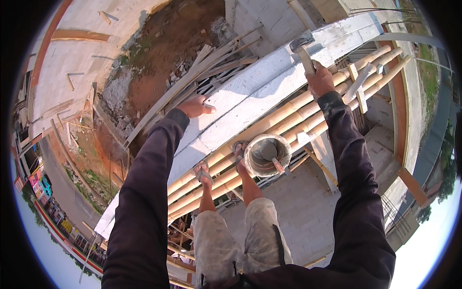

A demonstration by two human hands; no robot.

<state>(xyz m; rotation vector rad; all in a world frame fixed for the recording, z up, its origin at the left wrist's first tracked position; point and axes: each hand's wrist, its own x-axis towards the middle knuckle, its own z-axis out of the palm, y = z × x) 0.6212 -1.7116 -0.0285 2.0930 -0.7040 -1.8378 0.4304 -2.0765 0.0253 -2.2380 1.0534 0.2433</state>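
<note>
My right hand [320, 81] is wrapped round the light handle of a mallet [302, 42], whose dark head is over the far right part of a white block wall [269, 91]. At the far edge of that wall is my left hand [194, 107], its thumb stretched across the block top and apart from the fingers. Those other fingers are partly hidden, and no tool shows in them. Beside my right foot stands a bucket [249, 159] of grey mortar, with a trowel [278, 166] leaning inside.
My sandalled feet [203, 172] stand on bamboo poles [293, 115] running along the wall. Wooden pieces [357, 89] cross the poles at right. Below, beyond the wall, lie planks [192, 82], rubble and brown soil [168, 36]. The platform is high, with drops on both sides.
</note>
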